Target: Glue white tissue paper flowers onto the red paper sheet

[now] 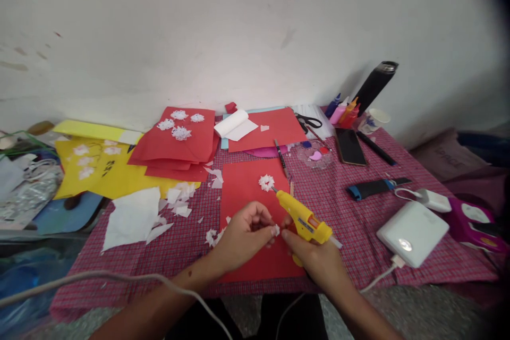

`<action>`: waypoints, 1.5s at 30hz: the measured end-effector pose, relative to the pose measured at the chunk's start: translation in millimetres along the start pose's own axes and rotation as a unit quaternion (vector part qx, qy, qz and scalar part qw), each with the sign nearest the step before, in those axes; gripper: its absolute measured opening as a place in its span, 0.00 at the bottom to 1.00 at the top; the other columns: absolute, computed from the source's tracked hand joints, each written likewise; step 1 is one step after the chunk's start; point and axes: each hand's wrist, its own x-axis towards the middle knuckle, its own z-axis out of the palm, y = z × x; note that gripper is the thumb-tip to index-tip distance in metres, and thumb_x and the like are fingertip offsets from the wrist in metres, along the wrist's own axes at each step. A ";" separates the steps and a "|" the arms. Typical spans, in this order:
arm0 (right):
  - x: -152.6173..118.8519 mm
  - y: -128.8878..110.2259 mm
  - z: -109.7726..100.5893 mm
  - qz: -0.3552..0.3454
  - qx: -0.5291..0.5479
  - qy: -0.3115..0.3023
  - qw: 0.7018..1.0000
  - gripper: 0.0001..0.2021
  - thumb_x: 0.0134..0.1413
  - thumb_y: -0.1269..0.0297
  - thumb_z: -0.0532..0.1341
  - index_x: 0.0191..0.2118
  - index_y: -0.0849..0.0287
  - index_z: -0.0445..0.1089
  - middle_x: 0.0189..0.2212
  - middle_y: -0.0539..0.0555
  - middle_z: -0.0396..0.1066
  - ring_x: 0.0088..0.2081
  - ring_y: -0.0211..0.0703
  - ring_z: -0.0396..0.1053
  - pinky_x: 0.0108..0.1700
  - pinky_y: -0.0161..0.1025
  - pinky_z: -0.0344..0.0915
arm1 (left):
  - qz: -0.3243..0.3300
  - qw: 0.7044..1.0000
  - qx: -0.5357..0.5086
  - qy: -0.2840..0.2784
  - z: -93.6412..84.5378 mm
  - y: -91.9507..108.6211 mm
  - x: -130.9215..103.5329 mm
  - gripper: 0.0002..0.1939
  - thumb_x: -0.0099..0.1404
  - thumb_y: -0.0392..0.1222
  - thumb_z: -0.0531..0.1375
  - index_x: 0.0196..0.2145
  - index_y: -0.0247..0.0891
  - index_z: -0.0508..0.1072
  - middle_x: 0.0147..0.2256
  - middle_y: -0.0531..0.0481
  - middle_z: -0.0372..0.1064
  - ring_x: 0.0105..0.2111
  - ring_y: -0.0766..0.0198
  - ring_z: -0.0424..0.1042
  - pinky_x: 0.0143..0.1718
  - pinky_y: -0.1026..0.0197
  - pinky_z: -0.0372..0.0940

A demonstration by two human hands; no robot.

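Between the thumb and fingers of my left hand [247, 236] is a small crumpled piece of white paper [277, 230]. My right hand [314, 257] grips a yellow glue gun [305, 216], its nozzle pointing up and left. The right thumb and fingertip come close to the paper piece; whether they touch it I cannot tell. Beneath both hands lies a red sheet [247, 180]. A ring-shaped white paper flower [266, 182] sits on that sheet, right by the nozzle tip. More crumpled white bits [213, 237] lie at the sheet's left edge, partly behind my left hand.
White paper scraps [135, 218] spread over the checked tablecloth [195, 255] at left. Red sheets with white flowers [179, 143] lie behind. A paint palette [314, 155], phone [350, 146], scissors [308, 121] and black flask [374, 85] stand right; a power bank [413, 234] and cables lie nearer.
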 end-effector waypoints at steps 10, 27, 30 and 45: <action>-0.7 -0.7 2.6 0.018 0.008 -0.016 1.000 0.19 0.40 0.49 0.70 0.33 0.57 0.70 0.19 0.47 0.68 0.20 0.38 0.65 0.20 0.34 0.60 | -0.021 0.999 -0.037 -0.030 0.1 0.8 -3.8 0.10 0.61 0.38 0.64 0.35 0.36 0.65 0.27 0.54 0.69 0.26 0.68 0.71 0.30 0.64 0.66; -2.2 7.9 -0.4 0.026 0.003 -0.027 0.999 0.18 0.43 0.49 0.68 0.35 0.57 0.70 0.21 0.48 0.69 0.22 0.40 0.67 0.21 0.34 0.61 | -0.032 0.997 -0.061 -0.042 2.8 2.0 -3.3 0.10 0.61 0.37 0.64 0.36 0.36 0.65 0.27 0.55 0.69 0.25 0.69 0.70 0.28 0.65 0.66; -2.1 10.0 1.1 0.025 0.008 -0.031 0.999 0.18 0.43 0.50 0.68 0.35 0.56 0.69 0.22 0.49 0.70 0.23 0.41 0.69 0.21 0.34 0.62 | -0.034 0.997 -0.048 -0.042 3.1 0.5 -3.3 0.11 0.62 0.38 0.64 0.35 0.36 0.64 0.27 0.55 0.70 0.25 0.69 0.71 0.28 0.65 0.67; -2.7 7.3 2.4 -0.018 0.003 -0.027 0.999 0.11 0.49 0.57 0.67 0.36 0.56 0.70 0.31 0.52 0.76 0.32 0.45 0.76 0.36 0.39 0.74 | -0.036 0.998 -0.019 -0.043 1.8 -0.6 -3.8 0.11 0.60 0.36 0.65 0.38 0.36 0.66 0.32 0.51 0.74 0.30 0.68 0.73 0.35 0.64 0.67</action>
